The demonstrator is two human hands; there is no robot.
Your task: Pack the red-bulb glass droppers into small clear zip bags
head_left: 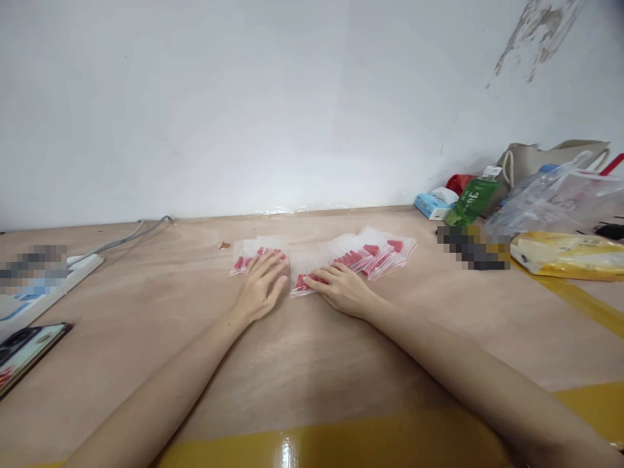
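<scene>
Several small clear plastic bags [380,250] with red pieces inside lie fanned out in overlapping layers on the wooden table [292,364]. On the left, my left hand [263,286] rests palm down over a smaller group of these bags [241,252], its fingers stretched out and partly covering them. My right hand [344,287] lies flat on the front end of the larger fan, fingers extended across a bag [301,286] near the middle. A narrow gap separates the two groups. What the red pieces are is too small to tell.
A phone [34,351] and a white power strip [82,266] with a grey cable lie at left. At right stand a green bottle [472,198], a blue tissue pack [431,205], plastic bags [560,195] and a yellow packet [570,257]. A wall [292,117] closes the back.
</scene>
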